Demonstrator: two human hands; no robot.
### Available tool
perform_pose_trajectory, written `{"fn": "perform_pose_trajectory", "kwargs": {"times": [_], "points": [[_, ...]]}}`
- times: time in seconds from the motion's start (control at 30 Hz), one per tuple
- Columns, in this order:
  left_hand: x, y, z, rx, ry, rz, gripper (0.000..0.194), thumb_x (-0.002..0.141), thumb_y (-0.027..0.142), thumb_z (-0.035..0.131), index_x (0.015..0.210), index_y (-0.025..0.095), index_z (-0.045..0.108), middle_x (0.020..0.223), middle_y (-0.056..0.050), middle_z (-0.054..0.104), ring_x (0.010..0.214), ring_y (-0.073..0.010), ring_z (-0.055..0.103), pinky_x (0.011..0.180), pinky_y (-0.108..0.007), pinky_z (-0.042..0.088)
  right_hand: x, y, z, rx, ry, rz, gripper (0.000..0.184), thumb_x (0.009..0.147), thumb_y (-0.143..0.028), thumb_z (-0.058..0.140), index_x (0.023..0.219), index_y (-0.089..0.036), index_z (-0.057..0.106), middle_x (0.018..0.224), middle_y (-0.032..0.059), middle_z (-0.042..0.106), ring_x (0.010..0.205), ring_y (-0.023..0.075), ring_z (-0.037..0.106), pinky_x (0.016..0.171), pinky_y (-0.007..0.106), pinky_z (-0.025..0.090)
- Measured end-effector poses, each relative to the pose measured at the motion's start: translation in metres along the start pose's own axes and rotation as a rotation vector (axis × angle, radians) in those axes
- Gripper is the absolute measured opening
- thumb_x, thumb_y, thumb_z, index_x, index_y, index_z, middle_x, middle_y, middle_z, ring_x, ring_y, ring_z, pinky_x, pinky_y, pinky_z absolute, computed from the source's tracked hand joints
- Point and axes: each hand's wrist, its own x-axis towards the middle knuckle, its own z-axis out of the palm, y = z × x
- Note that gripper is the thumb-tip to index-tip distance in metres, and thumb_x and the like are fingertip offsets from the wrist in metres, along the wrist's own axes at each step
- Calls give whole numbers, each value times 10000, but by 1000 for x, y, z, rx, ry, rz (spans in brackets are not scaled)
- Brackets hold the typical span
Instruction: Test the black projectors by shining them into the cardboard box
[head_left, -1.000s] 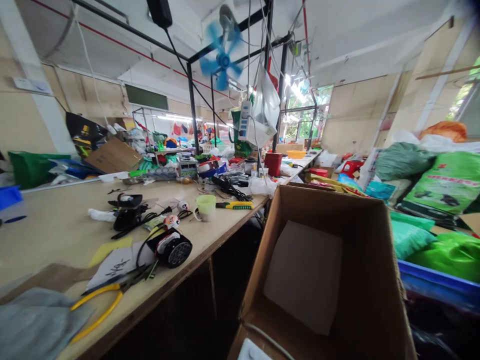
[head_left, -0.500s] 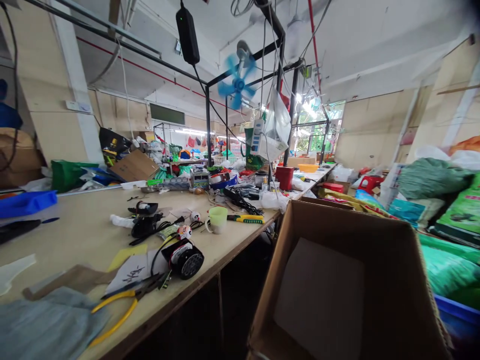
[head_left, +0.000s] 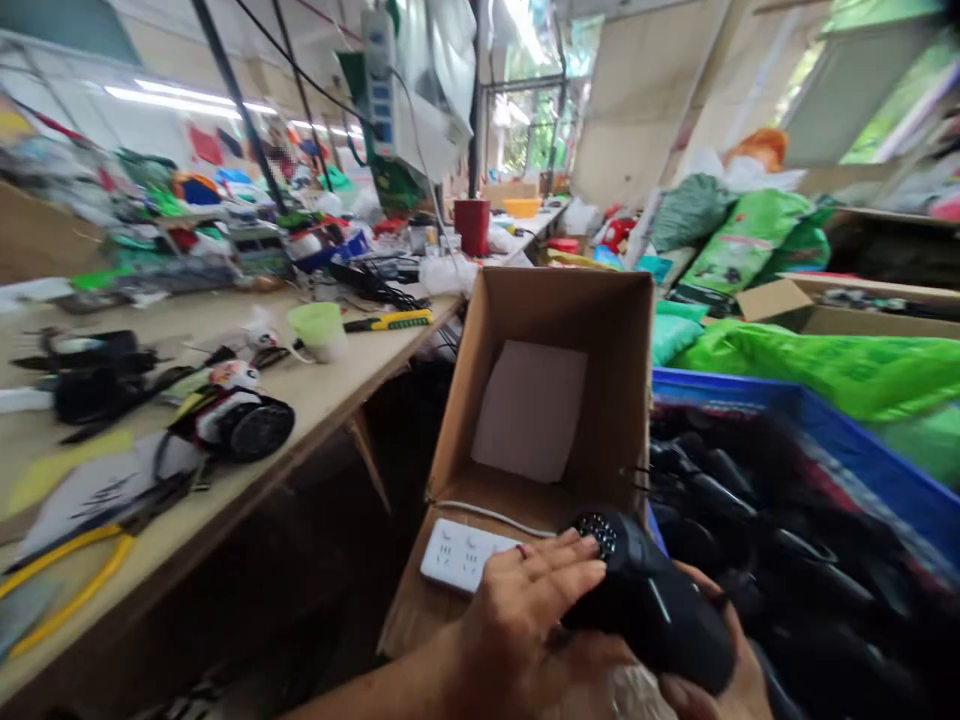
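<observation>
A black rounded device (head_left: 660, 610) with a round face of small shiny dots is held low in front of me. My right hand (head_left: 731, 650) wraps around its lower right side, with part of the fingers hidden behind it. Across the dotted end lie the fingers of my left hand (head_left: 517, 610), which grips the device from the left. A white power strip (head_left: 439, 560) with sockets is partly covered by my left hand. It rests on a flap of the open cardboard box (head_left: 540, 300), and a white cable runs along the box's edge.
To the right, a blue crate (head_left: 750, 385) holds many black parts (head_left: 720, 490). On the workbench (head_left: 360, 370) at left are yellow-handled pliers (head_left: 112, 560), a wired black round part (head_left: 259, 425), a green cup (head_left: 319, 330) and a yellow cutter (head_left: 397, 320).
The view has swung right and down, bringing the crate and power strip into sight. Both hands have come into view with the black device between them.
</observation>
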Motion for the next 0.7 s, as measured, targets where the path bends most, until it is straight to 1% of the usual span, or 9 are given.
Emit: {"fn": "perform_pose_trajectory", "kwargs": {"times": [0.07,0.13,0.2,0.3,0.4,0.47,0.53,0.6,0.7], "points": [[-2,5,4,44,-2,125,464,823,264,647,1223,96,481,1139,-217,656,1159,-280,568,956,-403,503,-3,0,3,211,-37,42,903,404,-574,822,1176,-286,453,1001,61,643,870,298,634,730,389,511],[-4,7,7,51,18,168,407,832,186,630,1199,83,488,1122,-218,659,1197,-279,534,955,-400,507,-7,-2,7,356,-69,65,873,458,-521,830,1204,-310,429,1067,52,637,916,282,623,771,384,501],[-7,9,9,35,47,153,333,836,150,617,1147,86,518,1102,-206,656,1193,-271,538,939,-383,519,-11,-3,11,422,-82,72,856,480,-451,847,1214,-323,426,1110,41,631,950,265,611,804,376,494],[-8,9,12,-27,116,89,299,829,178,629,1102,106,532,1050,-166,624,1125,-255,576,903,-375,539,-14,-5,15,463,-88,56,851,478,-391,860,1213,-320,437,1123,35,627,965,254,600,798,360,498],[-5,9,11,-53,150,1,341,805,224,658,1107,139,526,1025,-126,581,1024,-230,606,858,-366,555,-11,-3,16,429,-84,50,862,475,-403,862,1218,-310,434,1132,47,620,969,259,599,796,369,500],[-3,8,9,-63,104,-88,434,772,223,691,1158,155,502,1110,-142,561,1025,-232,603,861,-363,550,-7,2,14,375,-72,35,880,467,-421,861,1223,-301,427,1133,58,618,967,265,603,795,378,501],[-3,5,7,-91,40,-170,521,735,199,722,1198,174,485,1235,-164,512,1088,-253,579,897,-378,532,-4,6,10,296,-50,1,870,455,-421,861,1202,-294,433,1087,58,632,918,263,620,755,371,513],[-4,1,6,-124,-19,-208,504,735,167,714,1193,203,507,1318,-159,463,1147,-265,547,934,-398,510,-1,8,7,196,-8,-44,829,441,-395,861,1155,-279,457,1067,60,633,896,268,627,731,367,520],[-9,-9,8,-151,-38,-231,392,788,129,649,1156,229,555,1337,-138,461,1168,-255,536,945,-408,500,-1,3,8,61,86,-122,777,436,-315,857,1109,-247,472,1136,90,601,995,305,601,804,406,508]]}}
